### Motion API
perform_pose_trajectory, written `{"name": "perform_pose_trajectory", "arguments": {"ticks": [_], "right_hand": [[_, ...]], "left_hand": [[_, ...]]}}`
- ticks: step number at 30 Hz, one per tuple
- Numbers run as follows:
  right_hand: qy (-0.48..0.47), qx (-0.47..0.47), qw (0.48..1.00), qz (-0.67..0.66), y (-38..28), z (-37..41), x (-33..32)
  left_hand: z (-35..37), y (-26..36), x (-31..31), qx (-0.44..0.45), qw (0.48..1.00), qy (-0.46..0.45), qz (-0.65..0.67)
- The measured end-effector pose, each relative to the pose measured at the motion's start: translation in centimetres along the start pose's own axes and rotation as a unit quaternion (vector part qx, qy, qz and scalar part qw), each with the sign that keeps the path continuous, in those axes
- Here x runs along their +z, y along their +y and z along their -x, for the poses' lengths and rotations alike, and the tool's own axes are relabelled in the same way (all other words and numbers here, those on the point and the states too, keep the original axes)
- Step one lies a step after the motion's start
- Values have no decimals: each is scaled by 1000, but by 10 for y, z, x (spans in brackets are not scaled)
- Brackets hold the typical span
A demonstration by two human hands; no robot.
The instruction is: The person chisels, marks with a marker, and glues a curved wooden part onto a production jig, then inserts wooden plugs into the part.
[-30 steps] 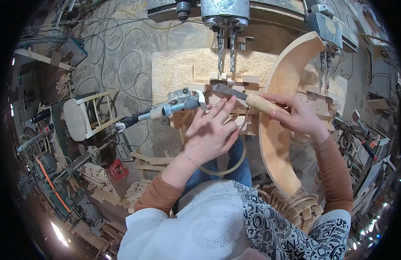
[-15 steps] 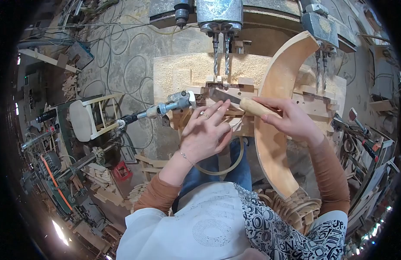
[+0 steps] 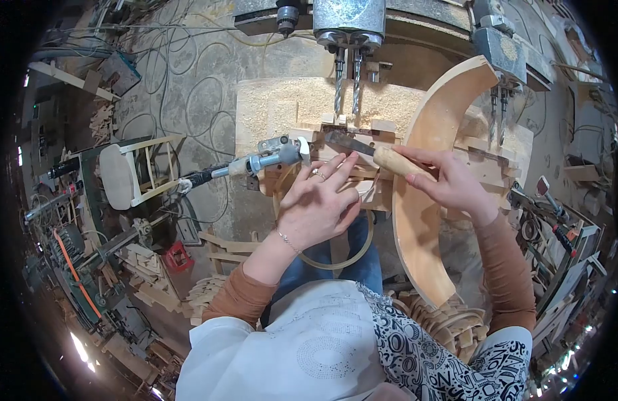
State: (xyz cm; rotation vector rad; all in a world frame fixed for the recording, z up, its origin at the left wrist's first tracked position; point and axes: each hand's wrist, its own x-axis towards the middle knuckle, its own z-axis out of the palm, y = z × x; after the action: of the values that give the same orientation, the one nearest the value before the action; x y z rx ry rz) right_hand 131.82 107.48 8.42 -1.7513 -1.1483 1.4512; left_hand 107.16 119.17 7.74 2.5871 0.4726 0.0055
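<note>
My right hand [image 3: 452, 184] is closed round the pale wooden handle [image 3: 396, 167] of a hand tool. Its flat dark metal blade [image 3: 349, 143] points left over the wooden jig [image 3: 372, 139] under the drill bits. My left hand [image 3: 319, 204], a ring on one finger, has its fingers stretched forward, fingertips right at the near edge of the jig, just below the blade. Beside that hand is a pneumatic clamp [image 3: 279, 155] with a white pad. A large curved wooden piece [image 3: 426, 220] lies under my right hand and reaches towards my body.
Two drill bits [image 3: 347, 80] hang from a drilling head [image 3: 349, 17] over the sawdust-covered board [image 3: 269, 103]. Another pair of bits [image 3: 498, 117] is at the right. A stool [image 3: 118, 177] stands left, near a red crate [image 3: 179, 257]. Stacked wooden parts [image 3: 449, 327] lie below.
The view has shifted slightly. The tool's blade has tilted and its tip sits a little differently over the jig; both hands keep nearly the same pose.
</note>
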Motion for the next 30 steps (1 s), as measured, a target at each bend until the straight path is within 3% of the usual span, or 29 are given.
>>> {"name": "perform_pose_trajectory", "arguments": {"ticks": [4, 6, 7, 9, 16, 17, 21, 23, 26, 30], "right_hand": [[7, -11, 1000, 13, 4, 0, -2], [-81, 188, 965, -162, -1, 0, -8], [-78, 185, 966, -163, 0, 3, -4], [48, -68, 995, 46, 10, 5, 10], [56, -70, 996, 11, 17, 6, 19], [90, -111, 984, 103, 22, 7, 24], [87, -129, 979, 133, 24, 9, 21], [-16, -63, 998, 17, 24, 11, 11], [51, -92, 994, 18, 30, 14, 12], [36, -55, 997, 31, 17, 7, 4]], "left_hand": [[0, 3, -2, 2, 1000, -5, -3], [0, 6, -2, 1, 1000, 3, 2], [0, 6, -1, 5, 1000, 6, -8], [-2, 9, -3, 6, 1000, 6, -25], [-3, 13, 0, 8, 999, -7, -48], [-3, 12, 2, 9, 999, -9, -50], [-2, 11, 3, 14, 998, 1, -60], [0, 10, 4, 23, 998, -3, -53], [-2, 13, 0, 23, 999, 2, -48], [-1, 10, -1, 29, 999, 6, -38]]}}
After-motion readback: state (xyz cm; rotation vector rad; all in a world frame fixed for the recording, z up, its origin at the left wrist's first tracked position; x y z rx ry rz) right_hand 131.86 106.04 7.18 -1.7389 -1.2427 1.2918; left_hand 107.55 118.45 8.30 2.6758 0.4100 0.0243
